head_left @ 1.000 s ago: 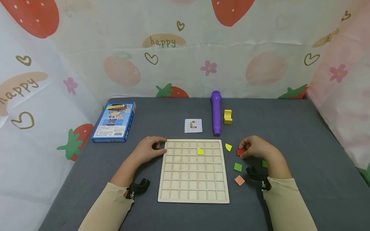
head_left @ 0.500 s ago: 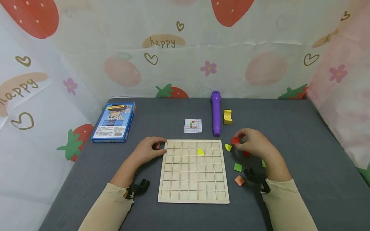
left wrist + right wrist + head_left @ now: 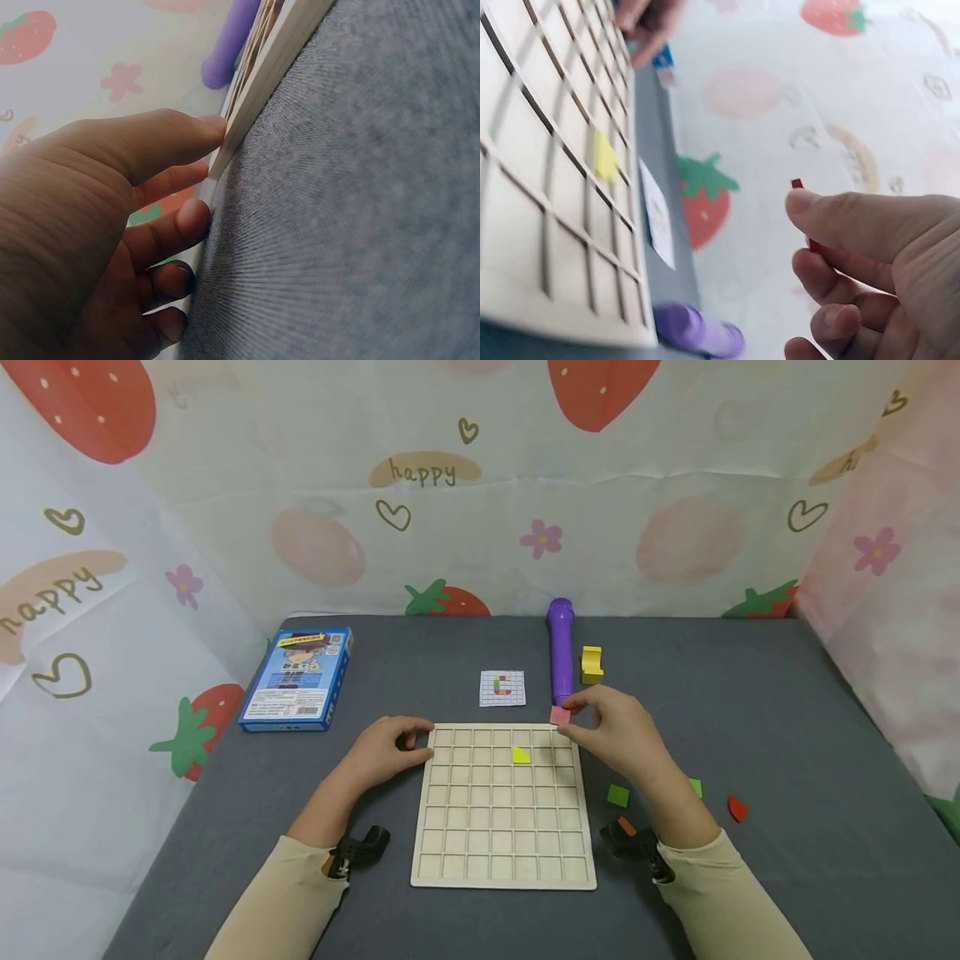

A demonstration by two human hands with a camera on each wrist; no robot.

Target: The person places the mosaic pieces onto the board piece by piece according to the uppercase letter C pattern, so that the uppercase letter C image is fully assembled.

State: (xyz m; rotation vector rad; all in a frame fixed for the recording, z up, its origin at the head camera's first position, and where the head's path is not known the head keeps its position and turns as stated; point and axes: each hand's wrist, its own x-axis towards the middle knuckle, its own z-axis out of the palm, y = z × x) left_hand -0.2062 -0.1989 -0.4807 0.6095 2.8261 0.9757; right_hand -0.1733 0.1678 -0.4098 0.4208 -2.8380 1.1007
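My right hand [image 3: 618, 731] pinches a small red square tile [image 3: 559, 716] between thumb and fingertips, above the far right corner of the wooden grid board [image 3: 502, 868]. In the right wrist view the tile [image 3: 796, 183] shows edge-on. At the board's far left corner, my left hand [image 3: 382, 750] touches the edge with thumb and index finger; the left wrist view shows the thumb [image 3: 176, 135] against the board's side and the other fingers loosely bent. One yellow quarter-round tile [image 3: 521, 756] lies in a cell of the second row. The right hand and arm cover part of the tabletop.
Right of the board lie a green square tile [image 3: 618, 796], a partly hidden orange tile [image 3: 627, 826], another green tile [image 3: 696, 787] and a red curved tile [image 3: 738, 809]. Behind are a pattern card [image 3: 502, 688], a purple microphone-shaped stick [image 3: 561, 647], a yellow block [image 3: 592, 665] and a blue box [image 3: 296, 679].
My right hand has lifted the red square tile from the table and carried it left to the board's far right corner. The left hand stays at the board's edge.
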